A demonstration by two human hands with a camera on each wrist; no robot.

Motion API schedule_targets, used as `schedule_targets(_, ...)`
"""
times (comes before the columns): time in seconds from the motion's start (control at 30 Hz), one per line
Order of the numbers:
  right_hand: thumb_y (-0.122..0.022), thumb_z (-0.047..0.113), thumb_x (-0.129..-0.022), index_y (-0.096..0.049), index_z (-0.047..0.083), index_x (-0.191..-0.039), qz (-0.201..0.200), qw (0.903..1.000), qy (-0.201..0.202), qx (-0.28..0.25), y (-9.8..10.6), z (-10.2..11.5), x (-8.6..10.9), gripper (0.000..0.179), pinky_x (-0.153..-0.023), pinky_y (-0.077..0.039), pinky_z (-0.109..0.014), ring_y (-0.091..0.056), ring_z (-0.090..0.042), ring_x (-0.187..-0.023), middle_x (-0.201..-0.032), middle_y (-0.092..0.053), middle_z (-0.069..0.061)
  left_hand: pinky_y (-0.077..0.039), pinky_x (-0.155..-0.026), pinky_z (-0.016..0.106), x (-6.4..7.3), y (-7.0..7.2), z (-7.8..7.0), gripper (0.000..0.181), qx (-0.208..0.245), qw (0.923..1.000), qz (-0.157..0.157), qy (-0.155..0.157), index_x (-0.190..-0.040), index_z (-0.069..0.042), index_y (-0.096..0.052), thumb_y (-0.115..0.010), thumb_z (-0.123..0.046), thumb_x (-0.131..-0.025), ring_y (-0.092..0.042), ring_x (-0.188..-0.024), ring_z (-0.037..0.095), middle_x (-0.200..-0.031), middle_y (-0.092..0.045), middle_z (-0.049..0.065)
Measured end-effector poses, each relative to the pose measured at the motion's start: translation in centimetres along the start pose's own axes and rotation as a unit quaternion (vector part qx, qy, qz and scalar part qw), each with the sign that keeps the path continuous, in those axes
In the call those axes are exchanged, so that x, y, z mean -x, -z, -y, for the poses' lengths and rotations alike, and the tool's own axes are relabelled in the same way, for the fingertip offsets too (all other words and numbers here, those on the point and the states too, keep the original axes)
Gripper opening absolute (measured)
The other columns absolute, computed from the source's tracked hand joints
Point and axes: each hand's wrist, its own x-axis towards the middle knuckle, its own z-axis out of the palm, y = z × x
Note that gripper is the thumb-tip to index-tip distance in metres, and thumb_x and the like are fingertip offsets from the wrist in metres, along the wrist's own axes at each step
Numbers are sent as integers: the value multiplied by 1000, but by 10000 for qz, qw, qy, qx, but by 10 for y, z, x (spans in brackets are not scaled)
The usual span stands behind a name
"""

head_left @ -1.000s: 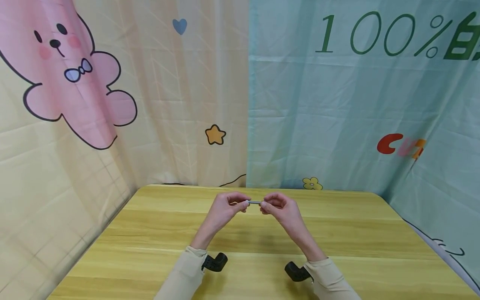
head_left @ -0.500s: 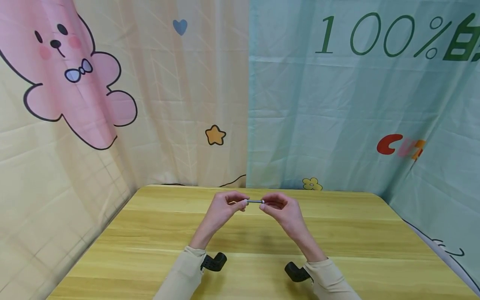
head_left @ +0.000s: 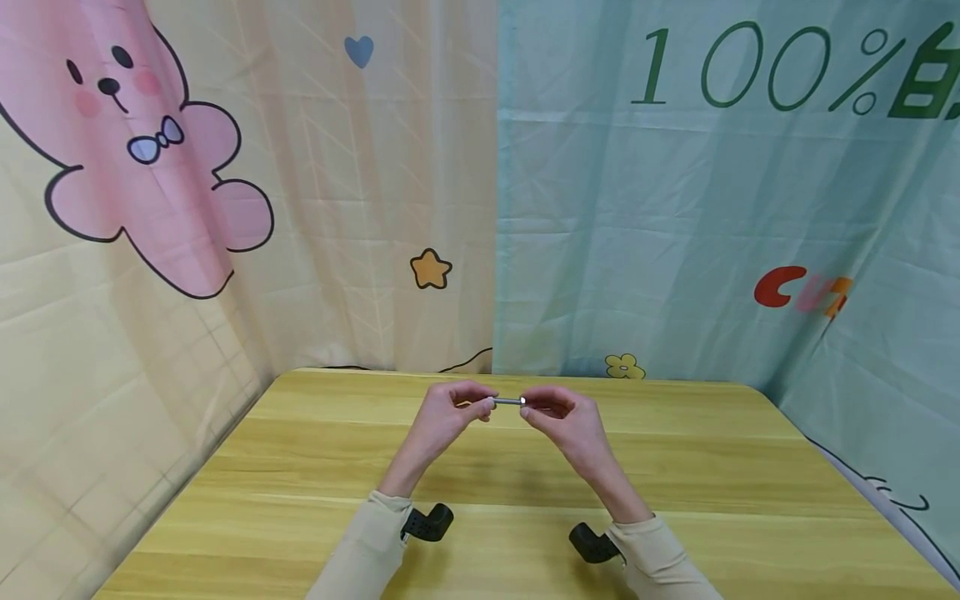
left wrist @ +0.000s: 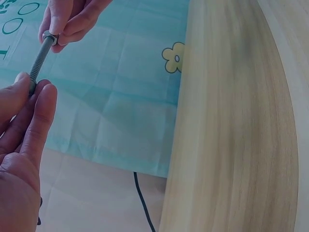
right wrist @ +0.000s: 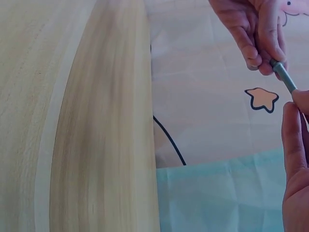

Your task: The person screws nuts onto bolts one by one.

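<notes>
A grey threaded bolt point(head_left: 507, 402) lies level in the air between both hands, above the table's far half. My left hand point(head_left: 448, 417) pinches its left end between thumb and fingers. At the bolt's right end sits a metal hex nut point(left wrist: 51, 36), which the thumb and fingers of my right hand point(head_left: 566, 421) pinch. The left wrist view shows the bare thread point(left wrist: 41, 60) between the two grips. Seen from the right wrist, the bolt point(right wrist: 286, 79) runs from the left fingertips down to the right ones. The fingers cover part of each end.
Below the hands is a wooden table point(head_left: 495, 542). Printed curtains point(head_left: 645, 208) hang behind it and along both sides. A black wrist camera mount point(head_left: 430, 523) juts inward from the left sleeve, and another mount point(head_left: 592, 543) from the right.
The right fingertips have shifted on the bolt's right end, so the nut they covered a second ago now shows. Both hands stay at nearly the same spot, the left keeping its pinch.
</notes>
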Motion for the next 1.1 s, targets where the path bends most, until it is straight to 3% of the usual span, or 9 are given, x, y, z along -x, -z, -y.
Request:
schedule_targets(0.33,-74,-1,-86,-68,-8,-107,97,9995,-150,245,-2,32,9,23,-79,-58,-27,-68,-22,-91,-102,-69,-20,-56,-74,30,-1,1,1,13,41,10000,44,60,-103,7,-72,-67,1,-92,-66,-78,26,-95,-70,21)
schedule_targets(0.53,-74,3,-87,-70,-6,-107,161,9993,-152,307,-1,31,9,22,-80,-59,-33,-68,-20,-87,-98,-71,-16,-56,-75,30,1,1,-3,13,39,9999,35,106,-102,6,-72,-67,1,-91,-66,-78,26,-95,-70,17)
schedule_targets(0.7,-73,5,-89,-69,-11,-105,251,9995,-179,-63,0,28,7,22,-79,-60,-37,-69,-22,-81,-91,-71,-19,-57,-76,30,1,1,-3,13,72,9999,50,70,-102,6,-72,-67,1,-91,-67,-80,27,-98,-69,22)
schedule_targets(0.97,-70,13,-93,-69,-10,-103,266,9987,-369,-213,2,5,-2,25,-73,-61,-37,-69,-26,-76,-88,-70,-17,-58,-76,31,-10,0,27,14,94,10000,10,19,-104,4,-73,-69,-1,-91,-67,-79,22,-98,-71,18)
schedule_targets(1.1,-70,19,-93,-70,-7,-102,214,9988,-409,-149,3,-4,-4,27,-74,-61,-39,-69,-23,-74,-87,-70,-13,-59,-79,36,-10,-1,31,15,111,9999,7,-99,-104,3,-73,-70,-5,-91,-68,-79,22,-98,-71,17)
